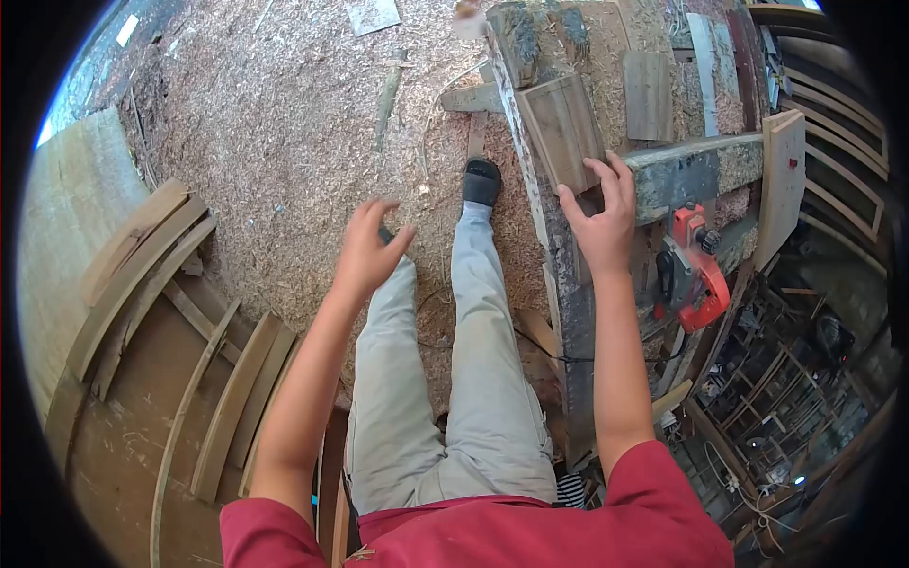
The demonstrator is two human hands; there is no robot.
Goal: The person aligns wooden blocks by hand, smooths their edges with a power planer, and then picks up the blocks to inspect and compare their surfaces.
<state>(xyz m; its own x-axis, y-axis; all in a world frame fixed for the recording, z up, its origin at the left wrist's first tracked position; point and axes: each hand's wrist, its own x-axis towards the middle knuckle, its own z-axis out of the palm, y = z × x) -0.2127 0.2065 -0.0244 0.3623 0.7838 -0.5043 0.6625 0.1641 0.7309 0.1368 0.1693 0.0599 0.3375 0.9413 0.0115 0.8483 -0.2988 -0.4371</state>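
Observation:
My left hand (374, 248) hangs in the air over the shavings-covered floor, fingers apart and holding nothing. On the right, my right hand (606, 213) has its fingers spread at the near end of a brown wooden block (561, 128), which lies on the workbench (696, 175). The fingertips are at the block's end; whether they touch it I cannot tell. A red and black power planer (696, 270) rests to the right of my right forearm.
Curved wooden pieces (237, 407) lie at the left by a plywood sheet (71, 218). Wood shavings (275, 142) cover the floor. Another board (649, 95) lies beyond the block. A dark cable (606, 360) runs below my right forearm. Curved slats (843, 161) stand at far right.

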